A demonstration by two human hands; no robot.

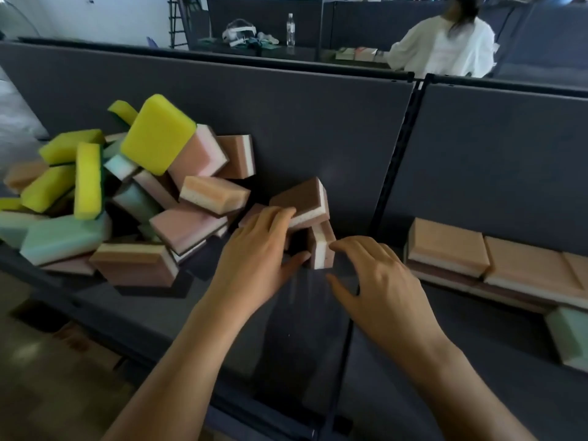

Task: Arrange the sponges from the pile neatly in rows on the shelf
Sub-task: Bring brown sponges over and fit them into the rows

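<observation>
I log both forearms bare, reaching forward. My left hand (254,259): palm down, fingers extended, thumb splayed rightward. My right hand (378,281): palm down, fingers spread, loosely curved, gripping nothing.

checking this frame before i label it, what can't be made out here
- Head view: the left hand covers the lower edge of the tilted brown sponge; whether its fingers grip it or only rest on it is unclear.
- Sponges low in the pile are buried under others, so no count is possible.
- The orange row and a green sponge are cut off by the right edge.
- The bottle label is too small to read.
</observation>
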